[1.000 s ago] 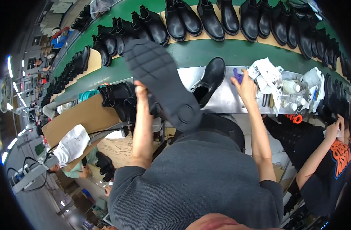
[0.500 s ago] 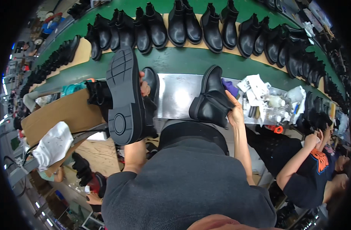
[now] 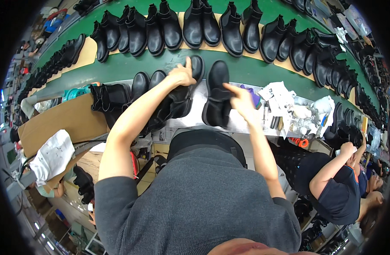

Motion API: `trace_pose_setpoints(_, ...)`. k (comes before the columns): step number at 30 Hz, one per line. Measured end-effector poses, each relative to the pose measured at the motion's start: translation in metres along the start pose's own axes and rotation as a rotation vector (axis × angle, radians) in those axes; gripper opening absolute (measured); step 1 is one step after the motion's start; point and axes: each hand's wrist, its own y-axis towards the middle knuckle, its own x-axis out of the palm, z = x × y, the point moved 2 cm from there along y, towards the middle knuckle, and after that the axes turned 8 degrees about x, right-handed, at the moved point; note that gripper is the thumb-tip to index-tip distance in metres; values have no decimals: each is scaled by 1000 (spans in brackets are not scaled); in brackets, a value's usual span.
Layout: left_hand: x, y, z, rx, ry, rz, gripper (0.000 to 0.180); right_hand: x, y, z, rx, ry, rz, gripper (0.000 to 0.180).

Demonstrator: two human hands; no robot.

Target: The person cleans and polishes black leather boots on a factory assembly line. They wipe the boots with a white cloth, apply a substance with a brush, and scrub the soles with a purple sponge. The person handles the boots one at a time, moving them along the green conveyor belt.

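A black ankle boot (image 3: pixel 218 78) stands in front of me, toe away, partly over the metal plate (image 3: pixel 199 95). My right hand (image 3: pixel 242 102) is at its right side, index finger stretched against the boot, blurred a little. Left of it is another black boot (image 3: pixel 198 67), toe also pointing away. My left hand (image 3: pixel 183 76) lies at that boot's left side, index finger extended, other fingers partly hidden. Under my left forearm, more black boots (image 3: pixel 139 87) stand close together on the left.
Black boots (image 3: pixel 192 25) line the green table (image 3: pixel 161 61) on tan boards. At right lie white crumpled paper (image 3: pixel 278 93), a purple cloth (image 3: pixel 255 97), bottles and tools. A cardboard sheet (image 3: pixel 63 123) is at left; a co-worker (image 3: pixel 335 182) sits at right.
The boot my left hand held with its sole showing has been lowered. The right boot moved away from me and turned toe-forward. Both hands reached farther forward.
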Motion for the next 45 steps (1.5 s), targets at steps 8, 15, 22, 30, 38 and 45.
trace_pose_setpoints(8, -6, -87, -10, 212, -581, 415, 42, 57, 14, 33, -83, -102, 196, 53)
trace_pose_setpoints(15, 59, -108, 57, 60, -422, 377, 35, -15, 24, 54, -83, 111, 83, 45)
trace_pose_setpoints(22, -20, -89, -4, 43, -465, 655, 44, -25, 52, 81, -36, -401, 372, 59)
trace_pose_setpoints(30, 56, 67, -9, -219, -292, 111, 131, 50, 134, 47, 488, -209, 58, 144)
trace_pose_setpoints(38, 6, 23, -22, 185, -803, 432, 97, 2, 141, 78, 103, 304, 132, 105)
trace_pose_setpoints(45, -5, 23, -25, 281, -1170, 373, 102, -38, 128, 16, 59, 553, -97, 84)
